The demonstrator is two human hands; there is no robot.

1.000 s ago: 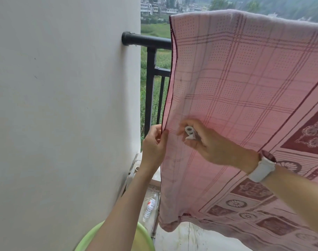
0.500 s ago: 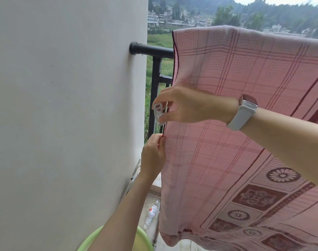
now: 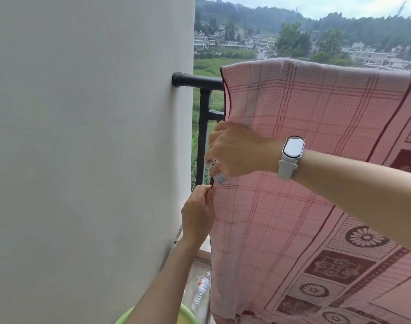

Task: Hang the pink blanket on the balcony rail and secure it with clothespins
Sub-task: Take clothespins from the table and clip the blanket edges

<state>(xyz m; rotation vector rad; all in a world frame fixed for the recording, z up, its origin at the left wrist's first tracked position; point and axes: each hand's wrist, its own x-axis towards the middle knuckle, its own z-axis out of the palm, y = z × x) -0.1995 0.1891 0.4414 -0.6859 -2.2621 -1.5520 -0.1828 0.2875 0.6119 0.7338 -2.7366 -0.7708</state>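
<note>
the black balcony rail (image 3: 199, 81) runs out of a plain white wall (image 3: 83, 148), and everything else sits relative to that rail. the pink blanket (image 3: 316, 118) is draped over the rail's top bar just right of the wall joint, hanging down on the near side in a checked weave with dark red flower and panel motifs lower down. below the bar, a black upright post (image 3: 203, 136) and a short cross piece show in the gap between wall and blanket. beyond the rail lie green fields, pale houses, trees and hills under a grey sky.

below the bar, at the blanket's left edge, the right hand (image 3: 237, 150) has its fingers curled around a white clothespin (image 3: 217, 173) and holds it against the hem; a white watch (image 3: 291, 156) sits on that wrist. just under it, the left hand (image 3: 197, 213) pinches the dark hem between thumb and fingertips.

at floor level under the rail, a clear plastic bottle (image 3: 203, 292) lies on the pale balcony floor (image 3: 199, 267), beside the rim of a light green basin (image 3: 185, 314).
</note>
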